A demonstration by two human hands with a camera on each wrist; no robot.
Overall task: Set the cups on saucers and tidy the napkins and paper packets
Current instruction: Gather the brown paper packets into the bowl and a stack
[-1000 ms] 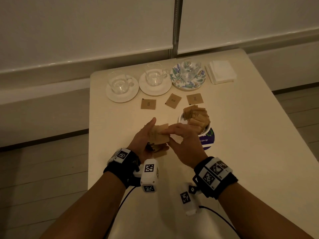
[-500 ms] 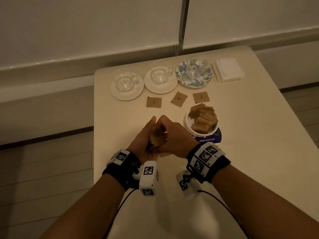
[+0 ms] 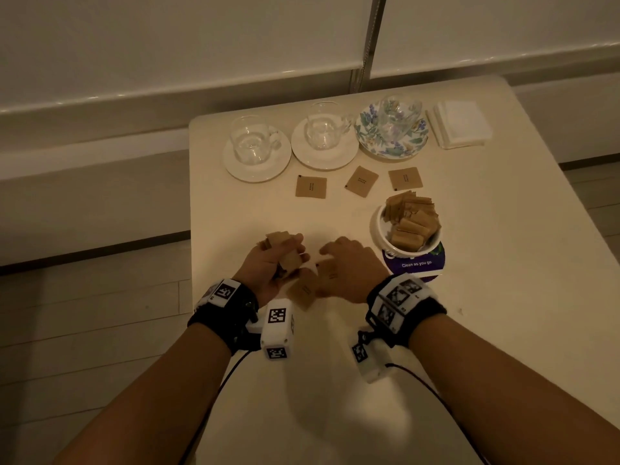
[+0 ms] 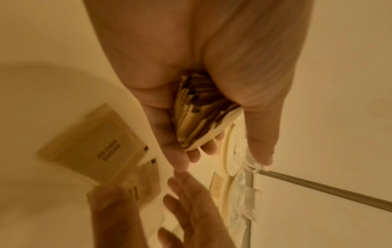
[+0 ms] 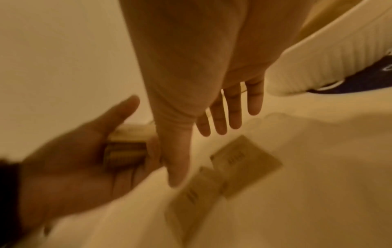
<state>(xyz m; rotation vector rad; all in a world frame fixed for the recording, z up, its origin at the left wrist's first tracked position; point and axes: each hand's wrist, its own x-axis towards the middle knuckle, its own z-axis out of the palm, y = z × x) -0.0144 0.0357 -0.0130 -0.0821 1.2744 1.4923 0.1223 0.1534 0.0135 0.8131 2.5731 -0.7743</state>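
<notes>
Cream worktop (image 3: pixel 503 263): we've seated three glass cups (image 3: pixel 323 127) on saucers (image 3: pixel 324 159). Our left hand (image 3: pixel 271 263) grips brown paper packets (image 3: pixel 285 243); our right hand (image 3: pixel 352 266) hovers spread over loose ones, centre frame.

Brown packets (image 3: pixel 310 186), two white saucers (image 3: pixel 256 169), one floral blue-green saucer (image 3: pixel 391 147), purple coaster (image 3: pixel 417 263).

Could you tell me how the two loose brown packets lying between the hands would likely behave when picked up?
The loose packets look thin and flat, so probably light and bendy. Lying flush on the table, they may need sliding or an edge pinch. The left hand grips its stack fanned, suggesting they slip.
</notes>
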